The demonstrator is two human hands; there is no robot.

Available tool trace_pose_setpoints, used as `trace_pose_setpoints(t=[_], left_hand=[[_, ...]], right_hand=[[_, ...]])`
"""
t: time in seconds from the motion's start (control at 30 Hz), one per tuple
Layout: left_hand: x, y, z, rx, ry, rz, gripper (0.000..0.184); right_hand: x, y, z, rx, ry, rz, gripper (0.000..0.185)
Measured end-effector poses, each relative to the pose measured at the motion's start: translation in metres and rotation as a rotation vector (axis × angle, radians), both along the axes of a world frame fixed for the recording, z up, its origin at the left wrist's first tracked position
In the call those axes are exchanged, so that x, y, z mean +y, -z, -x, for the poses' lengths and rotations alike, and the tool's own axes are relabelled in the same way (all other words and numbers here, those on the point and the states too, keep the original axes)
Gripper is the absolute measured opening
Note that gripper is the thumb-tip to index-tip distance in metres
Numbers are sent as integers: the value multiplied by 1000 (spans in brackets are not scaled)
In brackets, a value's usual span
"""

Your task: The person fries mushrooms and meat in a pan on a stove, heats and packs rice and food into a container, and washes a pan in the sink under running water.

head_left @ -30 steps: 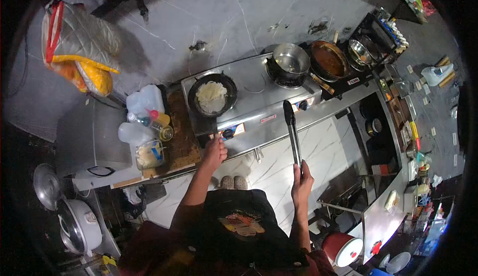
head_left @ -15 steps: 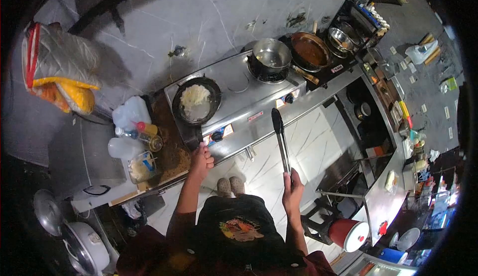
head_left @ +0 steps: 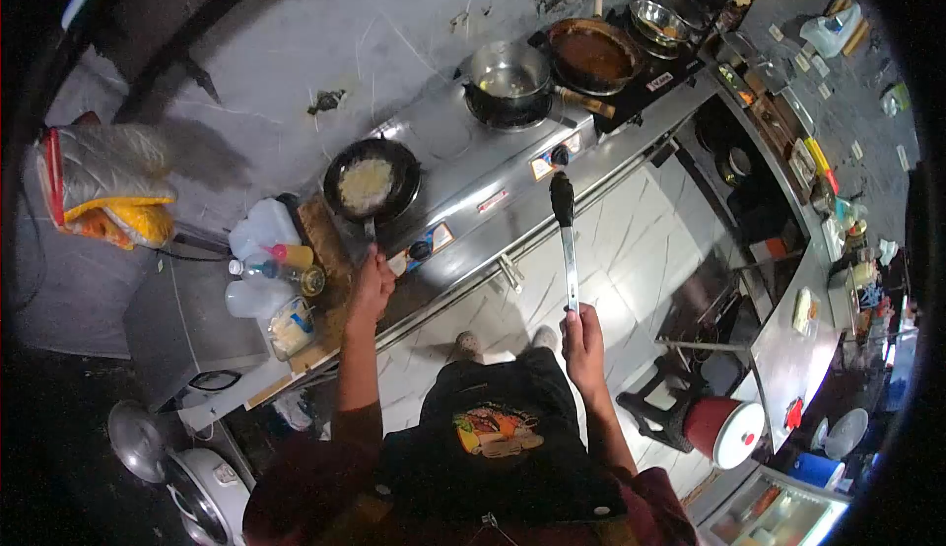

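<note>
My left hand (head_left: 371,285) is closed around the handle of a black frying pan (head_left: 406,179) at the left end of the steel stove. A pale, flat, roundish piece of food (head_left: 365,185) lies in the pan. Whether the pan rests on the burner or is slightly raised, I cannot tell. In my right hand (head_left: 583,347) is a pair of metal tongs (head_left: 570,260) with dark tips, pointing away from me. The tongs are held over the gap in front of the counter, apart from the pan, and their arms look close together.
A steel pot (head_left: 507,73) and a brown-filled pan (head_left: 594,58) stand farther right along the stove (head_left: 463,186). Several bottles and jugs (head_left: 266,231) crowd the counter's left side. At right are a stool (head_left: 662,403) and a red, white-lidded container (head_left: 711,430).
The food has shifted toward the middle of the pan and looks more compact. My view has tilted, and my feet have moved apart. Both hands keep their holds.
</note>
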State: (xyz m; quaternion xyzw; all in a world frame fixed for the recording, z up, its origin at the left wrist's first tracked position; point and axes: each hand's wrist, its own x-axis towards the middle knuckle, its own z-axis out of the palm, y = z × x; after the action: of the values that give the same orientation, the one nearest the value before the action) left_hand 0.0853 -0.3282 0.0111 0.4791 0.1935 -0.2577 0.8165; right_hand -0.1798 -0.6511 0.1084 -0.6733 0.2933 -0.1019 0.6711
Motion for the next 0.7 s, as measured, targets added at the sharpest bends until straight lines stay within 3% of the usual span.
trace_pose_setpoints(t=[0.03, 0.07, 0.17, 0.23, 0.3, 0.4, 0.57, 0.63, 0.7], left_hand=[[-5, -8, 5, -24, 35, 20, 36], [-6, -16, 17, 158, -14, 49, 39], [-14, -27, 28, 121, -64, -37, 38], [-22, -35, 22, 61, -11, -5, 38], [-42, -36, 36, -6, -42, -35, 38], [-104, -81, 82, 80, -140, -142, 37], [-234, -153, 111, 10, -122, -195, 38], [-289, -178, 105, -3, -146, -145, 33], [-352, -205, 93, 33, -195, -131, 27]], right_hand=[[-13, 5, -1, -58, -15, 44, 20], [-26, 8, 3, -73, 1, 91, 20], [-71, 4, 16, -80, 59, -4, 24], [-107, 5, 20, -171, 92, -203, 23], [-156, 4, 32, -172, 80, -138, 22], [-248, 18, 59, -202, 102, 30, 22], [-385, -41, 91, -88, 248, 41, 27], [-443, -50, 95, -44, 320, 261, 29], [-504, -61, 95, 5, 375, 259, 28]])
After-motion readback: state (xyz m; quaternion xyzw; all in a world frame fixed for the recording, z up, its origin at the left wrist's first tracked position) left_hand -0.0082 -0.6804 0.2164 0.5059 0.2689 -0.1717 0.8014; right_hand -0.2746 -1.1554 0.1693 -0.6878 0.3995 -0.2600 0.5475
